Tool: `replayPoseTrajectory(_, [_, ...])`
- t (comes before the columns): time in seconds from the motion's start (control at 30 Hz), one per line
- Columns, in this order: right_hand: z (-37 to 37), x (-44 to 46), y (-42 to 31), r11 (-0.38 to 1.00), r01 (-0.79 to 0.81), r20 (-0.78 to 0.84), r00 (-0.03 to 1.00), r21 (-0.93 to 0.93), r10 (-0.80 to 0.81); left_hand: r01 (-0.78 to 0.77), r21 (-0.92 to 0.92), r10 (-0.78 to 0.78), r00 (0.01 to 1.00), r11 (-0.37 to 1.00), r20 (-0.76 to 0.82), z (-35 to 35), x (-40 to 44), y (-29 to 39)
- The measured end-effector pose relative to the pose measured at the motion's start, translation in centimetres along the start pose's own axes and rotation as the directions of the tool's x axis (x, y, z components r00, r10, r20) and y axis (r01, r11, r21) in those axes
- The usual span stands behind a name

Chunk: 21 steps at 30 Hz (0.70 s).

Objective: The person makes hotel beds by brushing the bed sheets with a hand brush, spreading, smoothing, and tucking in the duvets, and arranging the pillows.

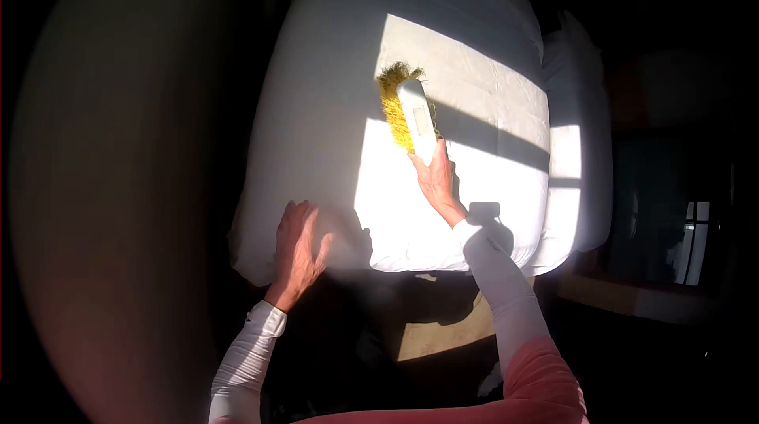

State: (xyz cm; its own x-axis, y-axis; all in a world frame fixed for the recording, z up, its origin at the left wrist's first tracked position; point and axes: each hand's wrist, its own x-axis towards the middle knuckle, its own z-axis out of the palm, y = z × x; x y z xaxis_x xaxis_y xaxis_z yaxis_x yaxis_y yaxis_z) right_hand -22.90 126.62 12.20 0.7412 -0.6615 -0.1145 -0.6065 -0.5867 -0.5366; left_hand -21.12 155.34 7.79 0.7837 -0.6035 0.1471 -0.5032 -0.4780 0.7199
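My right hand [434, 180] is closed around the white handle of a bed brush [417, 120]. Its long yellow bristles stick out to the left and at the tip, against a white cover [300, 131] on what looks like a bed. Near the cover's front left corner is my left hand [299, 250], empty, with thumb apart from the fingers; it seems to rest on the fabric. White sleeves reach both wrists.
Bright sunlight and shadow bands cross the cover. To the right lies another white padded piece, perhaps a pillow [565, 147]. A dark glossy panel [660, 211] with a window reflection stands farther right. Sunlit floor [443, 337] shows below the front edge.
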Motion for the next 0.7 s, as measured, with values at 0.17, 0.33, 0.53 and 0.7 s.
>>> replayPoseTrajectory(0.17, [0.9,20.3,9.2,0.945,0.129,-0.23,0.952,-0.301,-0.203,0.16,0.498,-0.219,0.974,0.853,0.063,4.9,3.0,-6.6])
replayPoseTrajectory(0.33, [4.4,6.4,7.9,0.88,0.426,0.436,0.846,-0.209,-0.306,0.646,0.556,-0.77,0.637,0.523,-0.017,6.4,-17.3,-14.4])
replayPoseTrajectory(0.53, [0.0,-16.7,18.3,0.573,0.714,0.899,-0.189,0.403,-0.396,0.728,0.557,-0.845,0.528,0.399,-0.084,0.0,-26.9,-8.7])
replayPoseTrajectory(0.7, [-7.4,0.6,21.9,0.958,0.285,0.134,0.949,0.033,-0.287,0.641,0.525,-0.625,0.743,0.56,-0.239,3.5,-13.1,-4.5])
